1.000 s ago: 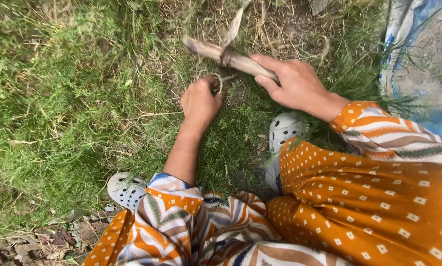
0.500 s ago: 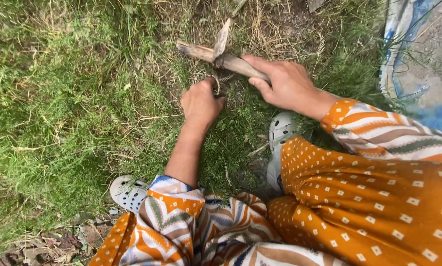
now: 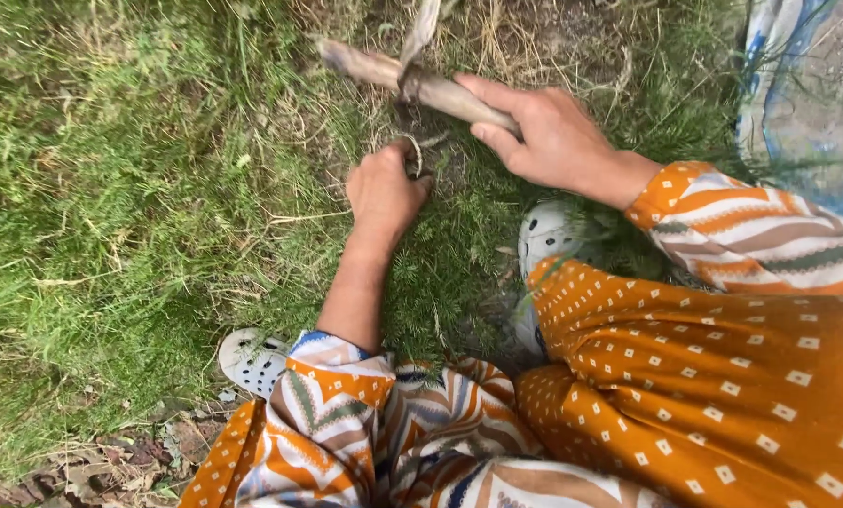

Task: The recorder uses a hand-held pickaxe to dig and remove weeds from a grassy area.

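My right hand [image 3: 545, 139] grips a worn wooden handle [image 3: 402, 80] that lies across the grass at the top of the view; a flat pale blade [image 3: 419, 28] rises from it and runs off the frame's top edge. My left hand [image 3: 382, 191] is closed on a tuft of grass [image 3: 419, 149] just below the handle. Both arms wear orange patterned sleeves. I squat, and my orange dotted clothing fills the lower right.
Green grass [image 3: 130, 188] covers the left and middle, with dry straw and bare soil at the top. My white perforated clogs [image 3: 249, 360] [image 3: 544, 230] stand on the ground. A blue and white sheet [image 3: 797, 85] lies at the upper right. Dead leaves [image 3: 111, 461] sit at the lower left.
The handle has shifted slightly up and left, and the blade now points up out of the frame. My left hand keeps its hold on the grass tuft.
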